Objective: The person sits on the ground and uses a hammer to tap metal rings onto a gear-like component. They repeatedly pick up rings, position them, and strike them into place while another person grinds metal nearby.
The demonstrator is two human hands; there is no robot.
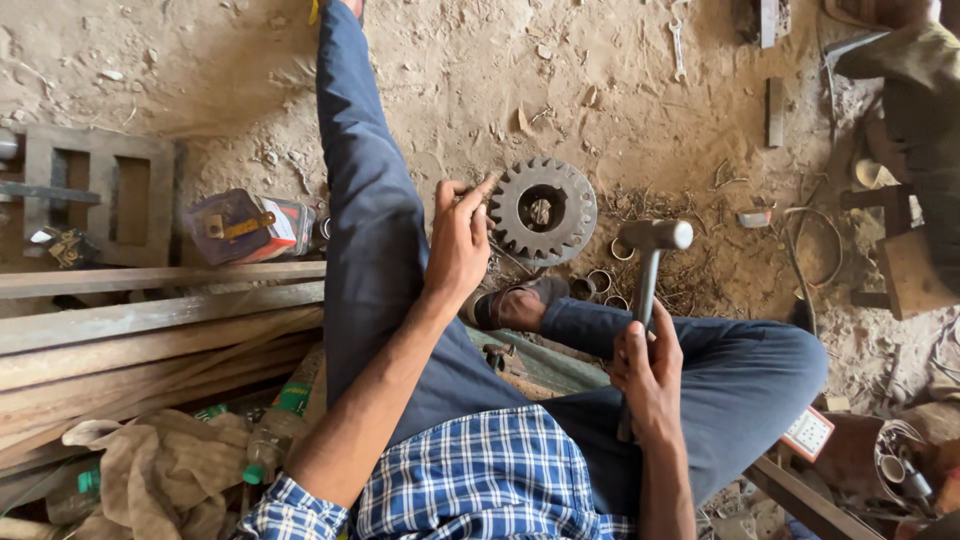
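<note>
A toothed steel gear (pixel 543 210) lies flat on the dirt floor in front of me. My left hand (pixel 458 240) reaches to its left edge, fingertips pinched close to the teeth; whether they hold a small part I cannot tell. My right hand (pixel 650 375) grips the handle of a metal hammer (pixel 648 260), whose head is raised just right of the gear. My legs in blue trousers frame the gear, with a sandalled foot (pixel 515 305) below it.
Several small metal rings (pixel 600 285) lie below the gear. Wooden planks (pixel 150 330) and a rag (pixel 165 470) lie at left, beside a metal frame (pixel 95 190) and a red-and-clear box (pixel 245 225). A wrench (pixel 677 40) lies far off; clutter fills the right edge.
</note>
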